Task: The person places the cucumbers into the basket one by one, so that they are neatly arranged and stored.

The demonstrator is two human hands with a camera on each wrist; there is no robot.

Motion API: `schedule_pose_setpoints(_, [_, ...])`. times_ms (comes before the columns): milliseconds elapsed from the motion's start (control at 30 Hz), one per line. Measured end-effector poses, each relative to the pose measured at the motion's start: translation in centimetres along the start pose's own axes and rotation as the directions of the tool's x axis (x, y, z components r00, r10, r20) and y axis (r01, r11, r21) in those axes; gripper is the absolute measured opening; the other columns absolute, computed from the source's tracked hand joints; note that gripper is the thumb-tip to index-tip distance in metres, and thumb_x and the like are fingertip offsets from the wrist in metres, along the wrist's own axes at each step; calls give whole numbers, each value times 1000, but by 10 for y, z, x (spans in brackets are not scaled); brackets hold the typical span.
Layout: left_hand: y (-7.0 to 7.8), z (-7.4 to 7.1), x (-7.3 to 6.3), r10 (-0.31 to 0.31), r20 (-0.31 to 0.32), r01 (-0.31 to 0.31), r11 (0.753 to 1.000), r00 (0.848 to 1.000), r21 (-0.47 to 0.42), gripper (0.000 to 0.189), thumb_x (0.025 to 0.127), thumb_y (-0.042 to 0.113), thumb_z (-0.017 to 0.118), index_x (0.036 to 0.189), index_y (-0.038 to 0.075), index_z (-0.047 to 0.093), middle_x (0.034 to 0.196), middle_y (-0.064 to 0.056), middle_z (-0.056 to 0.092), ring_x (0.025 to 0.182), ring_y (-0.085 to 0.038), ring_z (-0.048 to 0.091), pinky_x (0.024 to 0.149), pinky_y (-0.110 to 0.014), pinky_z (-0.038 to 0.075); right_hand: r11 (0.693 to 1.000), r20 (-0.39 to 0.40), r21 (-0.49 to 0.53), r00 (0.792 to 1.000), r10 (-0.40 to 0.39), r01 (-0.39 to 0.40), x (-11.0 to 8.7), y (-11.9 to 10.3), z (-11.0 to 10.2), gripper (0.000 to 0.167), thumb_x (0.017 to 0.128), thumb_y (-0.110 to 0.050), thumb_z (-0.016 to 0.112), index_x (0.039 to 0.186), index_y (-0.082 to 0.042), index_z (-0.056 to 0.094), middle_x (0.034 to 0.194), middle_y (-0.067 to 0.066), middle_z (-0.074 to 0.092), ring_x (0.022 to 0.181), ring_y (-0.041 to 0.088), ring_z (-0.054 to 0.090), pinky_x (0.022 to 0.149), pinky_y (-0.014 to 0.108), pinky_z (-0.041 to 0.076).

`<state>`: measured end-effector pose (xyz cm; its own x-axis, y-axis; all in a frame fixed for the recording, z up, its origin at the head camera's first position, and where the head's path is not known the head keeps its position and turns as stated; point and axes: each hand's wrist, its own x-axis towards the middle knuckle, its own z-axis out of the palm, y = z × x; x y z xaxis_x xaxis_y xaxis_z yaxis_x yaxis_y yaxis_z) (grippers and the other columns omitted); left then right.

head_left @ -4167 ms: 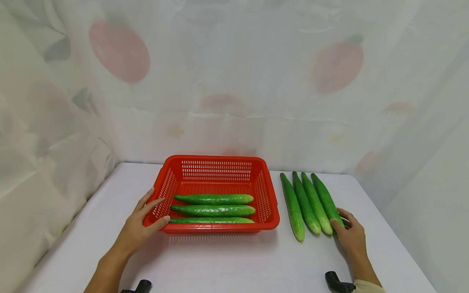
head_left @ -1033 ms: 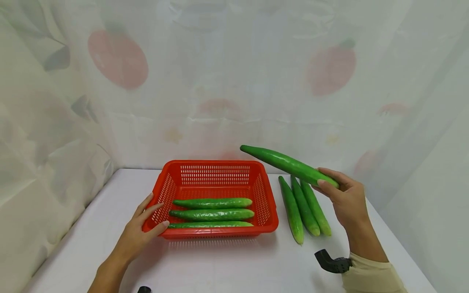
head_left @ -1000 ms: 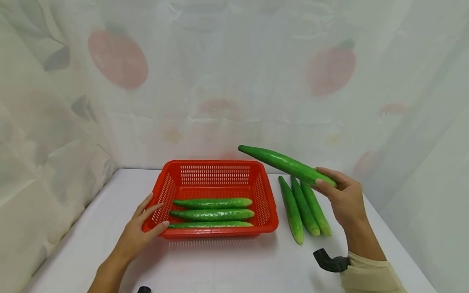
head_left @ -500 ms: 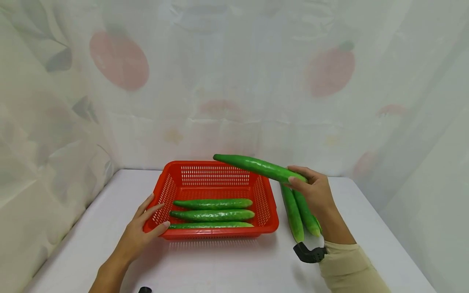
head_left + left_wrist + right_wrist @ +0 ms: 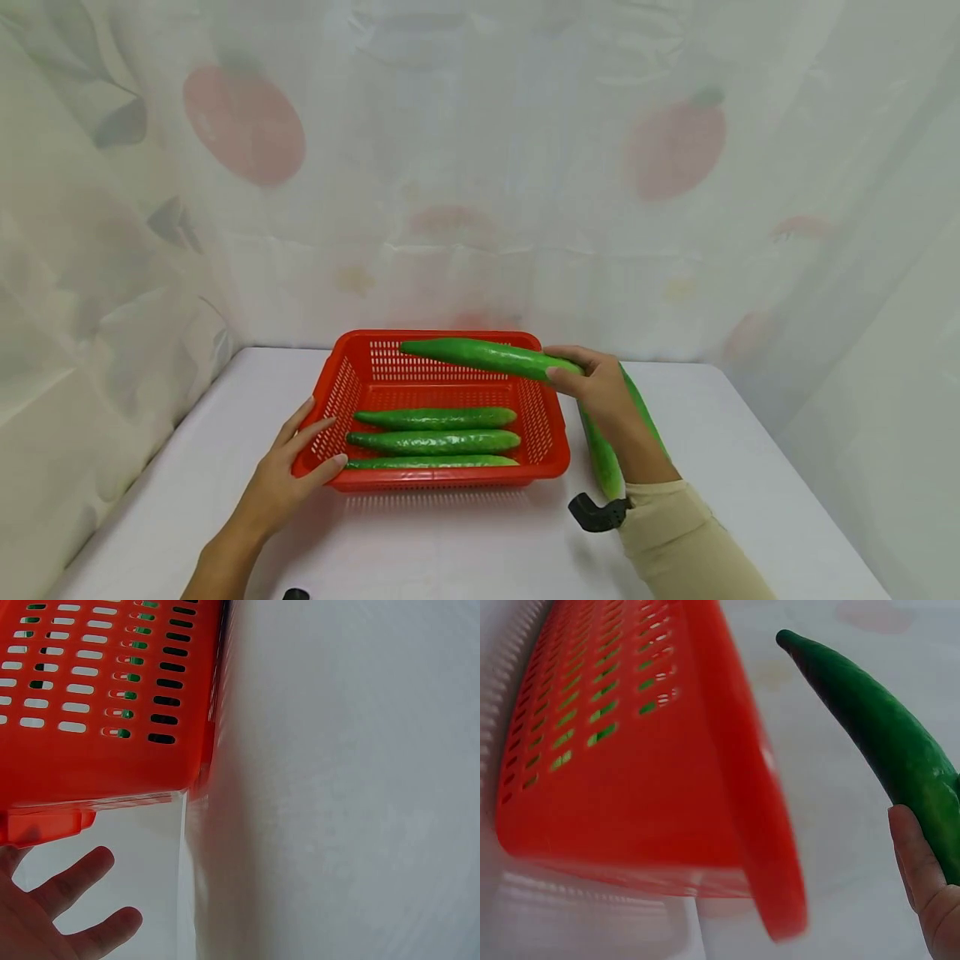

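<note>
white table (image 5: 465, 550) lies under everything i watch from here, with pale printed sheeting (image 5: 450, 167) along its left and far edges. moving rightward, i see the left hand (image 5: 281, 483) resting at the left side of the red basket (image 5: 457, 477), its fingers spread and fairly straight, touching the rim, the thumb by the near left corner. the basket stands left of the table's middle, nearer the far edge. three cucumbers (image 5: 435, 442) lie side by side in it, dark ends left, pale ends right, the front one partly hidden by the near rim. above them, toward the basket's far right corner, i see the held cucumber (image 5: 480, 357), its dark tip pointing left, apart from the rim in the right wrist view. the right hand (image 5: 602, 387) grips its pale end, thumb on the near side, fingers closed around behind. past the basket's right edge, more cucumbers (image 5: 604, 467) rest on the table; the forearm covers part of them, so i cannot tell how many. a beige sleeve (image 5: 675, 533) reaches in from the near edge.
</note>
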<state>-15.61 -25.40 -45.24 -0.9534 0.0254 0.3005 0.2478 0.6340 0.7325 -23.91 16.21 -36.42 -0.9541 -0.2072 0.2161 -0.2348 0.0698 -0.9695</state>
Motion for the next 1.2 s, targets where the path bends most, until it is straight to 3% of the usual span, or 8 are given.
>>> schedule_pose_setpoints(467, [0, 1, 1, -4, 4, 4, 1000, 1000, 4, 58, 87, 35, 71, 135, 6, 55, 156, -5, 21, 131, -43, 31, 90, -64, 39, 995, 83, 56, 994, 76, -81, 21, 22, 27, 36, 91, -5, 66, 125, 5, 60, 115, 20, 56, 97, 38, 63, 84, 39, 51])
schedule_pose_setpoints(700, [0, 0, 0, -4, 0, 4, 1000, 1000, 6, 58, 87, 35, 72, 134, 6, 56, 156, -3, 22, 132, -43, 31, 90, -64, 36, 996, 106, 1, 990, 93, -93, 29, 30, 38, 35, 90, -7, 68, 123, 3, 62, 113, 16, 60, 94, 28, 65, 83, 39, 52])
schedule_pose_setpoints(1000, [-2, 0, 0, 2, 0, -2, 1000, 1000, 0, 57, 86, 34, 73, 134, 7, 56, 156, -3, 22, 132, -42, 30, 91, -65, 34, 988, 120, -5, 981, 152, -153, 36, 36, 48, 35, 89, 0, 66, 123, 6, 62, 112, 15, 62, 94, 26, 64, 87, 47, 49])
schedule_pose_setpoints(1200, [-1, 0, 0, -3, 4, 3, 1000, 1000, -2, 57, 86, 35, 72, 134, 8, 56, 157, -2, 21, 133, -42, 29, 91, -67, 33, 986, 135, -37, 977, 168, -164, 42, 45, 51, 31, 89, 0, 66, 120, 2, 65, 113, 14, 62, 94, 27, 65, 83, 42, 52])
